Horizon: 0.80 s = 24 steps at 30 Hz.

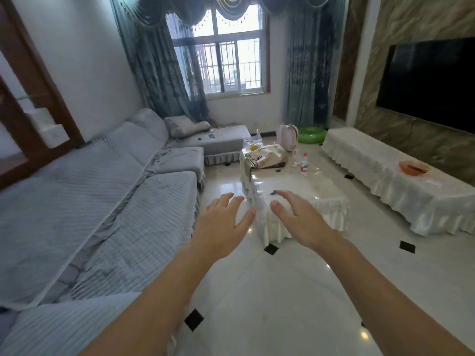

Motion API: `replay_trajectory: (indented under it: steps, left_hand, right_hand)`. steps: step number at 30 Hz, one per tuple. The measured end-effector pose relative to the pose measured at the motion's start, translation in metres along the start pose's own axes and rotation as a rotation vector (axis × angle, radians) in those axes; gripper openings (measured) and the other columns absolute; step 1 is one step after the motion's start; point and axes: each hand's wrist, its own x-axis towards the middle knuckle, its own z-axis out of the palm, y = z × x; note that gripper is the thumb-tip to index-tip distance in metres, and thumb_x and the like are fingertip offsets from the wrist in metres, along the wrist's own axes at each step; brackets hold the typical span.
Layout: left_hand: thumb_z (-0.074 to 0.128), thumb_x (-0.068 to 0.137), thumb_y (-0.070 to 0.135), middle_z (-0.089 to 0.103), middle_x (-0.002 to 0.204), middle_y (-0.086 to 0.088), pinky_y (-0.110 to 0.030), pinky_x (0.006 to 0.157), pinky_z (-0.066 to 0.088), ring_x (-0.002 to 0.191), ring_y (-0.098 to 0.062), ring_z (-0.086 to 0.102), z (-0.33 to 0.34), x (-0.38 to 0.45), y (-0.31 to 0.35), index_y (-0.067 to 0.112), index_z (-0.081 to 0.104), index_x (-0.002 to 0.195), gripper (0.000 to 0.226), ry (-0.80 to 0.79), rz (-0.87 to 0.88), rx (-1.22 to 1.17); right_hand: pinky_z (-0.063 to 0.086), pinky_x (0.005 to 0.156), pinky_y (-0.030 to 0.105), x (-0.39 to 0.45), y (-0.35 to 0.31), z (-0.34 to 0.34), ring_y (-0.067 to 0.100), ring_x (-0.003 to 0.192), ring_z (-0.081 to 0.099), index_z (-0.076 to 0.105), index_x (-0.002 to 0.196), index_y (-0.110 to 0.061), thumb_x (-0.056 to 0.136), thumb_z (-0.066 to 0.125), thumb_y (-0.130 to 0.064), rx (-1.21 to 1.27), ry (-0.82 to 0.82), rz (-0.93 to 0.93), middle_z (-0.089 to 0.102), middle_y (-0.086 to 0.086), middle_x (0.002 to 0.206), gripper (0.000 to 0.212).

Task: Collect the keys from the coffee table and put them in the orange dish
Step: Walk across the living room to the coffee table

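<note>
A small dark set of keys [273,192] lies on the glossy white coffee table [308,186], near its front end. Another small dark item [278,171] lies farther back on the same table; I cannot tell what it is. The orange dish [413,167] sits on the long cream-covered bench [385,181] under the TV at the right. My left hand [223,224] and my right hand [300,217] are stretched out in front of me, fingers spread, holding nothing, short of the table's near end.
A grey sectional sofa [102,201] fills the left side. On the table's far end stand a printed bag [264,156] and a red-capped bottle [304,163]. A pink backpack [288,136] and a green swim ring [312,136] lie by the window. Tiled floor runs between the sofa, table and bench.
</note>
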Motion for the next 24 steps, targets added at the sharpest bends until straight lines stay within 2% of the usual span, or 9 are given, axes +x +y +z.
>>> replay_trajectory:
  steps: [4, 12, 17, 24]
  left_hand:
    - [0.015, 0.089, 0.068, 0.045, 0.146, -0.003, -0.043, 0.108, 0.031, 0.133, -0.021, 0.041, 0.014, 0.034, -0.014, 0.025, 0.045, 0.138, 0.072, -0.023, -0.015, 0.001]
    - [0.016, 0.091, 0.067, 0.042, 0.149, 0.000, -0.042, 0.108, 0.028, 0.135, -0.021, 0.038, 0.059, 0.122, -0.055, 0.028, 0.041, 0.141, 0.068, -0.043, -0.052, -0.031]
    - [0.019, 0.092, 0.064, 0.046, 0.145, -0.002, -0.042, 0.104, 0.034, 0.130, -0.020, 0.045, 0.099, 0.193, -0.090, 0.027, 0.045, 0.138, 0.065, -0.010, -0.029, -0.078]
    - [0.018, 0.092, 0.065, 0.048, 0.144, -0.001, -0.039, 0.103, 0.034, 0.129, -0.020, 0.044, 0.140, 0.302, -0.147, 0.025, 0.046, 0.138, 0.067, -0.005, -0.001, -0.131]
  right_hand:
    - [0.031, 0.105, 0.039, 0.040, 0.011, 0.004, 0.020, 0.133, 0.037, 0.042, 0.140, -0.028, 0.091, 0.036, -0.060, 0.001, -0.028, -0.035, 0.046, 0.000, 0.144, 0.058]
    - [0.029, 0.101, 0.034, 0.134, 0.048, 0.029, 0.018, 0.134, 0.035, 0.039, 0.141, -0.029, 0.091, 0.036, -0.061, -0.023, -0.062, -0.018, 0.043, -0.002, 0.146, 0.059]
    - [0.029, 0.106, 0.037, 0.212, 0.070, 0.053, 0.020, 0.135, 0.034, 0.039, 0.142, -0.027, 0.092, 0.037, -0.060, -0.081, -0.091, -0.002, 0.043, -0.001, 0.146, 0.060]
    - [0.029, 0.100, 0.030, 0.330, 0.087, 0.074, 0.017, 0.132, 0.036, 0.039, 0.141, -0.028, 0.091, 0.036, -0.062, -0.138, -0.060, 0.035, 0.045, -0.005, 0.144, 0.061]
